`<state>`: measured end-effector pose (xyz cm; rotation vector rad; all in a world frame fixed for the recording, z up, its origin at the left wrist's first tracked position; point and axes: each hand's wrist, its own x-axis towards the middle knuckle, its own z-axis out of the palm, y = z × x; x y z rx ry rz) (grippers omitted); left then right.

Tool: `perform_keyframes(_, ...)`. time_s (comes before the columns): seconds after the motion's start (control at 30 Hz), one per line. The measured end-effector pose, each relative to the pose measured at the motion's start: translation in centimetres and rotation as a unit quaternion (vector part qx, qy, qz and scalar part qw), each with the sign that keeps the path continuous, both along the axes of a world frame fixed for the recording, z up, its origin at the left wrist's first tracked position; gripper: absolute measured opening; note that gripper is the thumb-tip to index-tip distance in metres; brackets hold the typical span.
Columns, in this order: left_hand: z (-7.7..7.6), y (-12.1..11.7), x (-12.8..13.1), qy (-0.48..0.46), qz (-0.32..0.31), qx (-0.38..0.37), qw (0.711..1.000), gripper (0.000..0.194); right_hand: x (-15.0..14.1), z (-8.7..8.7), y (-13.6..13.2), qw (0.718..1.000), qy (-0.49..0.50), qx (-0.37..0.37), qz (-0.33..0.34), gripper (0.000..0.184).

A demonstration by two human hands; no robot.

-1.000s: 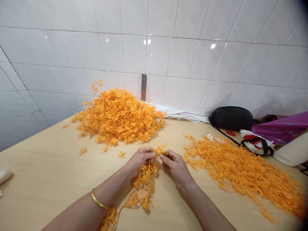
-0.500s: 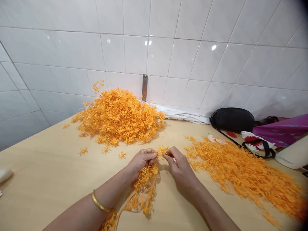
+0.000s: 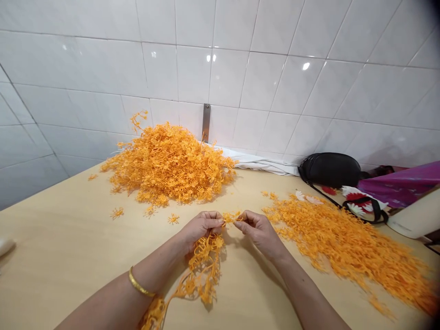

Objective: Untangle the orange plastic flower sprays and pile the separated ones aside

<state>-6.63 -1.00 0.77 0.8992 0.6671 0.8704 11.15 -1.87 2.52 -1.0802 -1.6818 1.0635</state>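
Observation:
My left hand [image 3: 205,225] pinches a strand of orange plastic flowers [image 3: 206,261], which hangs below the fingers and trails over the table toward my left forearm. Facing it, my right hand [image 3: 256,229] is closed at the fingertips on the edge of a small orange plastic flower piece [image 3: 231,217] that spans the gap between both hands. Exactly how the piece joins the strand is hidden by my left fingers. Several single orange flowers [image 3: 173,219] lie on the table just beyond my left hand.
A tall heap of orange plastic flowers [image 3: 172,165] stands at the back. A flatter orange pile [image 3: 343,243] spreads along the right. Behind it are a black bag [image 3: 330,169], a purple cloth-like item [image 3: 402,185] and a cream bottle [image 3: 412,217]. White tiles back the table [image 3: 68,270].
The view has shifted slightly. My right hand has drawn a little away from my left, and the flower piece between them looks flatter. Both hands keep their pinch.

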Motion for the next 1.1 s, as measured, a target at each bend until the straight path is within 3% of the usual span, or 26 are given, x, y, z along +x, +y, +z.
perform_keyframes(0.07, 0.1, 0.3, -0.6, -0.012, 0.028, -0.008, 0.999, 0.023, 1.8, 0.6, 0.7, 0.996, 0.068, 0.006, -0.061, 0.022)
perform_keyframes(0.2, 0.5, 0.9, -1.4, -0.011, 0.117, -0.023, 0.993, 0.025, 4.6, 1.5, 1.8, 0.949, 0.219, -0.010, -0.228, 0.024)
perform_keyframes(0.27, 0.5, 1.0, -1.3, 0.015, 0.126, -0.004, 0.992, 0.022, 4.5, 1.4, 1.9, 0.956, 0.189, -0.027, -0.224, 0.024)
perform_keyframes(0.4, 0.2, 0.8, -0.6, 0.058, 0.136, 0.036, 0.988, 0.020, 2.1, 0.5, 1.1, 0.979, 0.140, -0.068, -0.130, 0.022)
perform_keyframes(0.6, 0.2, 0.0, 0.5, 0.076, 0.122, 0.069, 0.987, 0.019, -1.3, -0.4, -0.1, 0.963, 0.197, -0.175, -0.051, 0.032)
perform_keyframes(0.77, 0.4, -0.6, 1.4, 0.055, 0.083, 0.082, 0.992, 0.018, -3.2, -1.1, -0.6, 0.957, 0.224, -0.183, -0.008, 0.031)
perform_keyframes(0.97, 0.0, -0.2, 1.4, 0.077, 0.100, 0.113, 0.985, 0.020, -3.1, -1.8, -0.2, 0.976, 0.148, -0.144, -0.076, 0.029)
perform_keyframes(1.03, -0.1, 0.0, 1.1, 0.085, 0.118, 0.108, 0.983, 0.021, -1.9, -1.6, 0.5, 0.969, 0.151, -0.136, -0.142, 0.029)
perform_keyframes(1.1, 0.0, 0.1, 0.7, 0.095, 0.145, 0.102, 0.980, 0.020, -0.4, -1.2, 1.3, 0.941, 0.197, -0.117, -0.250, 0.028)
